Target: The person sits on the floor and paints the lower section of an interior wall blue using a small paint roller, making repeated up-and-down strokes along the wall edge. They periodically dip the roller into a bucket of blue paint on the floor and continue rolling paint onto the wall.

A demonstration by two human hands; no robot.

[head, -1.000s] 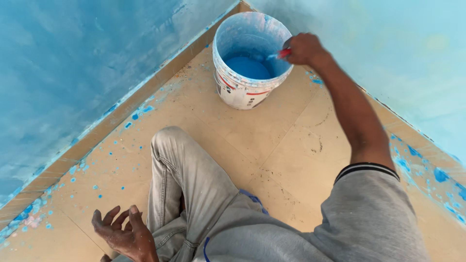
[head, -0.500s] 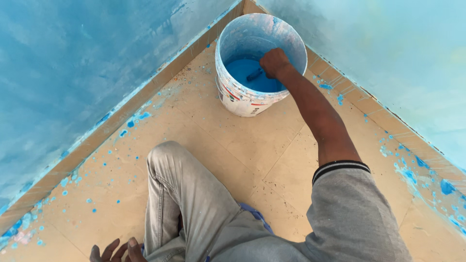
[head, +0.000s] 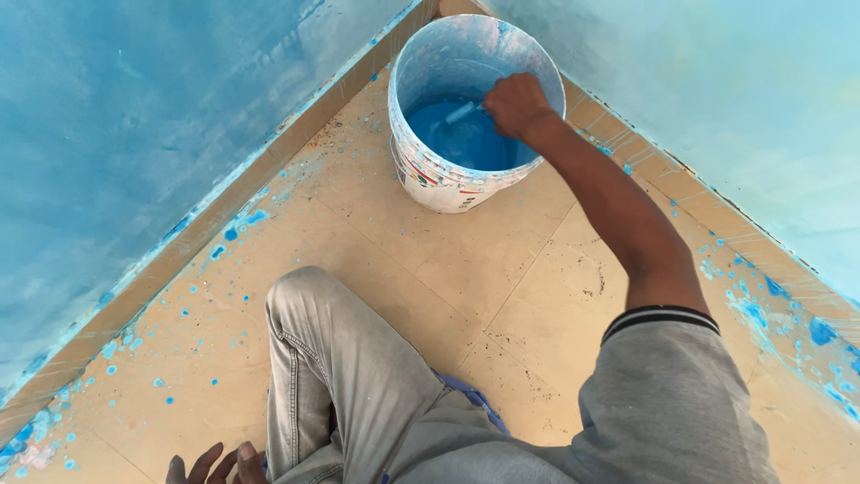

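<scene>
One hand, the right hand (head: 517, 105), is gripping a brush handle (head: 463, 112) that is slanting leftward down into the bucket (head: 430, 170); the left hand (head: 215, 466) is resting spread on the floor (head: 448, 260).

Upright white bucket (head: 448, 179), blue paint (head: 466, 143) inside

Room being painted, blue walls (head: 134, 134), paint-spattered floor (head: 296, 233)
</scene>
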